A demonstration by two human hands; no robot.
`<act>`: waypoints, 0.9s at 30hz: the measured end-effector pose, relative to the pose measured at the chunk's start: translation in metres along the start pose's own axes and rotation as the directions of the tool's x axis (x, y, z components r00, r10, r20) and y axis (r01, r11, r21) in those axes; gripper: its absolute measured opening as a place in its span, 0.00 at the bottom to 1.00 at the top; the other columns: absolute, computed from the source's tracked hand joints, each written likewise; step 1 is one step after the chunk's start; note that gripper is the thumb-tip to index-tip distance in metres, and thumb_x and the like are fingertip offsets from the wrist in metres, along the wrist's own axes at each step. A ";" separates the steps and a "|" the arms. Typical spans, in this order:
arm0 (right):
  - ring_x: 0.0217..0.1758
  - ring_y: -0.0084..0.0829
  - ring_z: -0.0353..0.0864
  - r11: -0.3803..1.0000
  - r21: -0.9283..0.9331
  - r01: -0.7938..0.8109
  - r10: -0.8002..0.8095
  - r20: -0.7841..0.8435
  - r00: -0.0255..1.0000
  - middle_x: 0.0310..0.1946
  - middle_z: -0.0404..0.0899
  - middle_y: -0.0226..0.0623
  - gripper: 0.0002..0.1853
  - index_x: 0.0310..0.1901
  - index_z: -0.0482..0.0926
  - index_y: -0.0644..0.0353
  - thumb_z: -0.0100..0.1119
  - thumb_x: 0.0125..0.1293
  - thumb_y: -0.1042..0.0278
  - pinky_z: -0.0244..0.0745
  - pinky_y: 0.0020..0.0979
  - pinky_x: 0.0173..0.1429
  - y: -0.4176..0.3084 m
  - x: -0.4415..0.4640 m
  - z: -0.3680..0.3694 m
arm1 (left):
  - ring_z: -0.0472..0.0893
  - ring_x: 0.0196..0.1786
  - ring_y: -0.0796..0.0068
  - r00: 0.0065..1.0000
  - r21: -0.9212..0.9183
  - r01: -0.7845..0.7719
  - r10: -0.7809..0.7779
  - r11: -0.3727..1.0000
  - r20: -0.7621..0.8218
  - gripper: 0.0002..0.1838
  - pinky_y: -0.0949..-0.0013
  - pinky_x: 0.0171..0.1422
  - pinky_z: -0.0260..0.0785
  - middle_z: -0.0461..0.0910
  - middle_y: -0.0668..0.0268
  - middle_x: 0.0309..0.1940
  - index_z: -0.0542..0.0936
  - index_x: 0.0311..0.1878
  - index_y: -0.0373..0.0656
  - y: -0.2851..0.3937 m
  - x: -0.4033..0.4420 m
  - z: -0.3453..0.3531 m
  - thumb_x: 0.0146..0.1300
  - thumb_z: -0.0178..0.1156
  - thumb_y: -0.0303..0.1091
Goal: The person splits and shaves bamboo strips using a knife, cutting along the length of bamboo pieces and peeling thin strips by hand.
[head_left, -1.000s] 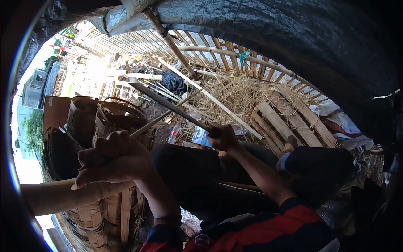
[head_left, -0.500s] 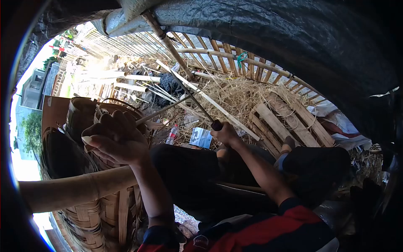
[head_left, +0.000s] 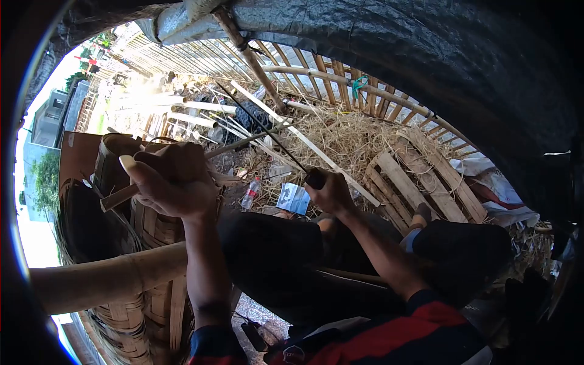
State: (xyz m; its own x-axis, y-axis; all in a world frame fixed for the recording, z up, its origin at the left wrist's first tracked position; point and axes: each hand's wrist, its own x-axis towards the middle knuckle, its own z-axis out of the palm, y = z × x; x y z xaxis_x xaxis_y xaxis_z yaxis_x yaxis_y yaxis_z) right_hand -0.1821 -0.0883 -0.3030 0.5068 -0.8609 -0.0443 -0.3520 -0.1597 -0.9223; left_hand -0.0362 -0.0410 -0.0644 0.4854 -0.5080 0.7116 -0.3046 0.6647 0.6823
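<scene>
A thin bamboo stick [head_left: 246,140] passes through my left hand [head_left: 173,179], whose fingers are wrapped round it; its cut end sticks out at the lower left. My right hand [head_left: 331,193] grips the dark handle of a long knife [head_left: 263,126]. The blade points up and to the left, seen nearly edge-on, and crosses the stick in view; whether they touch I cannot tell. Below my left hand lies a thick bamboo pole [head_left: 115,274], in front of a woven basket [head_left: 125,322].
Beyond my knees lie dry straw [head_left: 340,137], wooden slats [head_left: 420,182], a plastic bottle [head_left: 250,193] and a blue-and-white packet [head_left: 293,198]. A slatted bamboo fence [head_left: 322,79] stands behind, and a dark tarp [head_left: 389,42] hangs overhead.
My left hand has turned, and the stick's near end has come into view. The knife has swung from a broad, flatter view to a steeper, nearly edge-on one.
</scene>
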 end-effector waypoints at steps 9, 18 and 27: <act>0.30 0.49 0.81 0.992 -0.119 -0.048 0.062 0.124 0.990 0.22 0.79 0.48 0.12 0.29 0.79 0.58 0.61 0.49 0.58 0.78 0.44 0.35 0.043 0.023 0.033 | 0.42 0.10 0.85 0.978 0.062 0.055 -0.041 0.997 -0.204 0.24 0.74 0.14 0.34 0.46 0.78 0.07 0.53 0.17 0.53 -0.011 -0.002 0.009 0.71 0.42 0.46; 0.31 0.48 0.82 0.979 -0.097 -0.179 0.189 0.109 0.976 0.21 0.79 0.49 0.14 0.25 0.78 0.63 0.59 0.51 0.58 0.75 0.43 0.35 0.047 0.031 0.043 | 0.41 0.11 0.86 0.979 0.034 0.055 -0.047 0.998 -0.198 0.25 0.76 0.14 0.35 0.46 0.78 0.08 0.51 0.16 0.54 -0.008 0.010 0.000 0.71 0.42 0.45; 0.18 0.32 0.76 0.841 0.325 -0.432 0.260 0.458 0.850 0.15 0.75 0.36 0.10 0.22 0.76 0.61 0.59 0.50 0.64 0.68 0.33 0.26 0.028 0.030 0.039 | 0.42 0.11 0.86 0.962 0.056 0.060 -0.043 0.997 -0.268 0.24 0.75 0.14 0.35 0.46 0.78 0.07 0.52 0.17 0.53 -0.008 0.011 -0.006 0.71 0.41 0.45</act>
State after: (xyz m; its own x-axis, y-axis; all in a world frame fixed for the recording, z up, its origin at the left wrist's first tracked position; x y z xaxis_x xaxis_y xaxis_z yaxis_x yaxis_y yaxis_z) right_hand -0.1463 -0.1000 -0.3449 0.6994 -0.5526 -0.4533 -0.2596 0.3944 -0.8815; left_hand -0.0238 -0.0485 -0.0632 0.7000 -0.3704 0.6106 -0.3201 0.6015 0.7319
